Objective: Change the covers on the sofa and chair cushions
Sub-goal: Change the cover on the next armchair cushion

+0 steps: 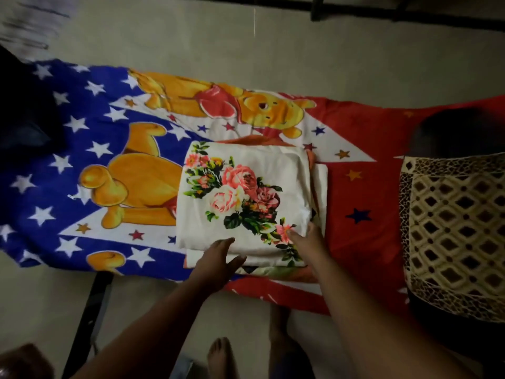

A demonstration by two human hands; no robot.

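Both hands reach the folded floral covers (246, 198) lying mid-bed near the front edge of the bear-print sheet (90, 149), left hand (216, 265) flat with loose grip, right hand (307, 243) pressing its corner.

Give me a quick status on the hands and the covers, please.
Left hand open, at near edge of folded floral covers. Right hand flat on stack. Nothing in the way.

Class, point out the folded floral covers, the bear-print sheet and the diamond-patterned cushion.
folded floral covers (246, 192): head view, on the rose print.
bear-print sheet (82, 149): head view, blue starred part.
diamond-patterned cushion (453, 231): head view, patterned top face.
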